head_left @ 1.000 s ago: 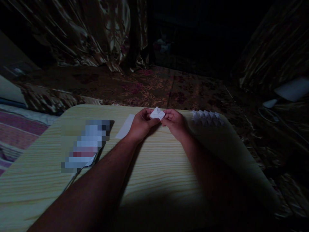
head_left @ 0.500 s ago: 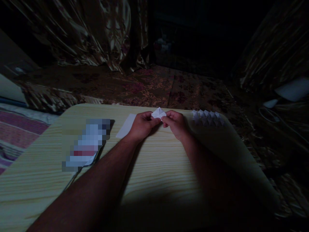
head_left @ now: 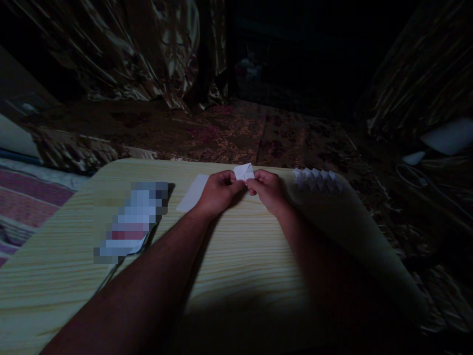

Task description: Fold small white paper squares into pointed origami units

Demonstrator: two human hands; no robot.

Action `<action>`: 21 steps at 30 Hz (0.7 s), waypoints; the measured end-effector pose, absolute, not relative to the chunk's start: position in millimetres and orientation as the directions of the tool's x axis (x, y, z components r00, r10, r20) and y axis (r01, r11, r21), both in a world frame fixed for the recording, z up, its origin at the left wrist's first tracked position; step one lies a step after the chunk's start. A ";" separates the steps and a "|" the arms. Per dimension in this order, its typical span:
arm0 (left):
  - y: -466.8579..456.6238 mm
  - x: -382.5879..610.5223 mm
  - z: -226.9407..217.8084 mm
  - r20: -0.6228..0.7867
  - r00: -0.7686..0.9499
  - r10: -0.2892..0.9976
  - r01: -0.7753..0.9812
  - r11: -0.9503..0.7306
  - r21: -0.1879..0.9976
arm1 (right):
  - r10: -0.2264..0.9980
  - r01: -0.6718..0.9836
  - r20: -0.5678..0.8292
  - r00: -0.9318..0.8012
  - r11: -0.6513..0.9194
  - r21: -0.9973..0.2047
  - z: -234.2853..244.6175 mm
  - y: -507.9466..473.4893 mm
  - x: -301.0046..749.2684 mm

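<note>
A small folded white paper (head_left: 244,172) is held up between my two hands near the table's far edge. Creases cross its face. My left hand (head_left: 219,193) pinches its left and lower side, thumb in front. On the other side my right hand (head_left: 269,190) grips its lower right corner between thumb and fingers. The two thumbs come close together below the paper. Flat on the table, just left of my left hand, lies a white paper sheet (head_left: 192,193), partly covered by that hand.
Several folded white paper pieces (head_left: 320,180) stand in two rows at the wooden table's (head_left: 247,256) far right. A phone-like device (head_left: 133,222), blurred out, lies at left with a cable (head_left: 107,277). Beyond the far edge is a patterned cloth surface (head_left: 221,129); a white lamp-like object (head_left: 449,138) is at right.
The folded paper has turned slightly in my fingers, so its top corner now points up to the right. Both hands stay in nearly the same place.
</note>
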State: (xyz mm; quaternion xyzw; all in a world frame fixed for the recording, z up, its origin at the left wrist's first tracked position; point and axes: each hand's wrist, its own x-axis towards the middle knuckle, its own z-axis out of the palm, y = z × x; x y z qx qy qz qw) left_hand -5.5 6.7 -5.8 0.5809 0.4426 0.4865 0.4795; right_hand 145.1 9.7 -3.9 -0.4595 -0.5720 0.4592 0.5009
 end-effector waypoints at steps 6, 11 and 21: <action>6.3 -6.8 -6.9 0.170 0.168 0.971 0.078 -0.185 0.980 | 0.985 0.074 0.139 -0.104 0.147 -0.986 -2.4 9.1 146.3; 5.6 -7.0 -6.6 0.151 0.176 0.973 0.078 -0.167 0.983 | 0.986 0.092 0.129 -0.106 0.138 -0.986 -3.2 9.1 146.8; 3.9 -4.7 -4.7 0.147 0.174 0.974 0.074 -0.161 0.984 | 0.985 0.053 0.160 -0.060 0.163 -0.985 -4.9 9.1 146.8</action>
